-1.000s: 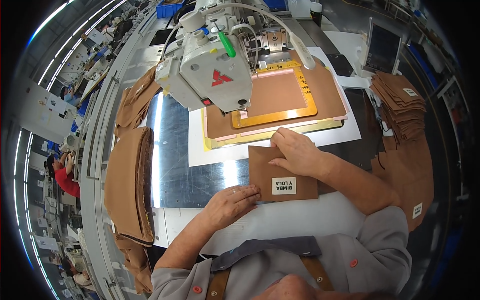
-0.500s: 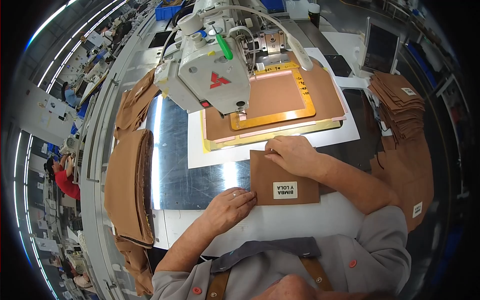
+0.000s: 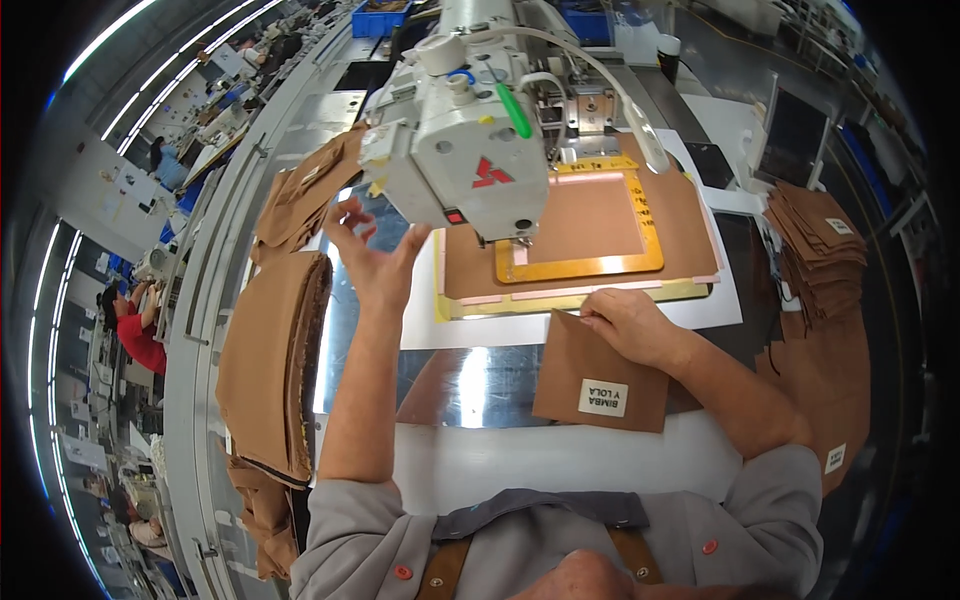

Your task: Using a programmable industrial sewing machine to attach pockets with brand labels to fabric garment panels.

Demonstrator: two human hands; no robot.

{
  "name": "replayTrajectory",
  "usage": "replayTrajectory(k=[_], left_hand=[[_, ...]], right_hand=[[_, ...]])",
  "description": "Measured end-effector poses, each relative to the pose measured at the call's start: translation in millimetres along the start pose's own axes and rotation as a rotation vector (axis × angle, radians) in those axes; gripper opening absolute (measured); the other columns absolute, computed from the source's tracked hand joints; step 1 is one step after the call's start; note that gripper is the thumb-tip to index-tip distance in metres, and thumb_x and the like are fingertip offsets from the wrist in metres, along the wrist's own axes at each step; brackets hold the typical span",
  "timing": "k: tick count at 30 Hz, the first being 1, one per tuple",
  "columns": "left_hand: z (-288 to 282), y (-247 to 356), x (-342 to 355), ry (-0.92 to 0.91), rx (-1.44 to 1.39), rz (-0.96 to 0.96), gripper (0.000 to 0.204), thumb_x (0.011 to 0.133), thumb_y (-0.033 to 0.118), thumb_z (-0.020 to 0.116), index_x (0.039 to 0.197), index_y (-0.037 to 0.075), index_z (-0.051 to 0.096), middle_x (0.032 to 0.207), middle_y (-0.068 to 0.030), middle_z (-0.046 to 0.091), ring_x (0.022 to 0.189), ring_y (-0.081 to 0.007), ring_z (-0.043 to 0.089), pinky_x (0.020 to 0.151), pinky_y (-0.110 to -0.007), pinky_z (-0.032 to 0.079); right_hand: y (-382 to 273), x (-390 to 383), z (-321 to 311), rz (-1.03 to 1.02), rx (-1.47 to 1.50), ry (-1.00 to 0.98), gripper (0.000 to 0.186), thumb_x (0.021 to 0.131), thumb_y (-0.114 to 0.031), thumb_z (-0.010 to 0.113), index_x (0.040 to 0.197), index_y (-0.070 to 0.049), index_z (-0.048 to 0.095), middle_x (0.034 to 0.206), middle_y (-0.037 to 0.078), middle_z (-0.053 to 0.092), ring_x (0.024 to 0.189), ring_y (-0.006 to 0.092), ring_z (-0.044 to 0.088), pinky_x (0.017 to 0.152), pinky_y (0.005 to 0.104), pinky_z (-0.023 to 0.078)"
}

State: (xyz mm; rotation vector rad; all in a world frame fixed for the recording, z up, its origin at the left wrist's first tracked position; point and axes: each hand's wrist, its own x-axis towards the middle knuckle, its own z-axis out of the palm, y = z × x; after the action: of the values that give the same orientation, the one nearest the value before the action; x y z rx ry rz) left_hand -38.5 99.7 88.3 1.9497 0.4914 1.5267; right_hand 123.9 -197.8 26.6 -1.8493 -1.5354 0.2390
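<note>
My left hand is raised at the left of the white sewing machine head, fingers spread and curved, holding nothing. My right hand pinches the top edge of a brown rectangular piece with a white label, lying at the front of the metal bed. Beyond it an orange template frame rests on a larger brown piece, which lies on a yellow-edged template over a white sheet.
Brown stacks lie at the left, back left and right. A screen stands at back right, a blue bin at the back. Co-workers in red and blue sit along the left.
My left hand has left the brown piece, rising and moving left with fingers opened. My right hand still grips the piece, now slightly askew. The whole view has shifted a little.
</note>
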Motion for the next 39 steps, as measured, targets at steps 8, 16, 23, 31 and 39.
replayTrajectory(k=[8,16,23,31,39], left_hand=[[23.4,8.8,9.2,-0.345,-0.079,-0.024,0.063,0.075,0.028,0.095,0.118,-0.001,0.060,0.108,-0.0103,0.069,0.097,-0.0175,0.067,0.081,-0.030,0.054],[18.1,6.1,12.3,-0.429,-0.016,-0.051,0.070,0.077,0.031,0.093,0.125,-0.001,0.053,0.112,-0.0110,0.067,0.100,-0.0198,0.065,0.082,-0.033,0.053],[18.4,2.7,10.5,-0.384,-0.037,0.000,0.069,0.080,0.033,0.092,0.125,-0.002,0.053,0.109,-0.0071,0.064,0.092,-0.0136,0.058,0.078,-0.027,0.048],[13.7,-4.6,-59.6,-0.275,0.190,-0.172,0.080,0.082,0.031,0.088,0.140,0.000,0.043,0.137,-0.0141,0.049,0.129,-0.0285,0.048,0.108,-0.046,0.039],[-12.6,55.5,-137.3,-0.963,0.037,-0.140,0.033,0.078,0.013,0.087,0.106,0.007,0.071,0.129,-0.0141,0.061,0.117,-0.0323,0.059,0.098,-0.041,0.048]], right_hand=[[-4.6,-10.2,-4.8,-0.011,0.099,-0.033,0.008,0.091,-0.007,0.070,0.096,-0.003,0.066,0.087,0.014,0.069,0.083,0.0334,0.069,0.075,0.0410,0.055],[-15.2,-18.9,-0.2,-0.017,0.081,-0.008,0.008,0.092,-0.008,0.068,0.094,-0.003,0.063,0.088,0.013,0.066,0.084,0.0328,0.066,0.076,0.0417,0.053],[-17.9,-23.9,1.9,-0.038,0.072,0.012,0.008,0.092,-0.009,0.067,0.095,-0.003,0.063,0.090,0.013,0.066,0.088,0.0328,0.066,0.079,0.0428,0.052],[-14.7,-29.6,2.1,-0.026,0.077,0.007,0.008,0.091,-0.010,0.069,0.094,-0.003,0.065,0.093,0.012,0.065,0.091,0.0324,0.064,0.082,0.0421,0.052],[-15.2,-31.8,-1.7,-0.071,0.079,-0.038,0.009,0.090,-0.011,0.071,0.094,-0.004,0.068,0.092,0.011,0.066,0.092,0.0310,0.065,0.083,0.0413,0.053]])
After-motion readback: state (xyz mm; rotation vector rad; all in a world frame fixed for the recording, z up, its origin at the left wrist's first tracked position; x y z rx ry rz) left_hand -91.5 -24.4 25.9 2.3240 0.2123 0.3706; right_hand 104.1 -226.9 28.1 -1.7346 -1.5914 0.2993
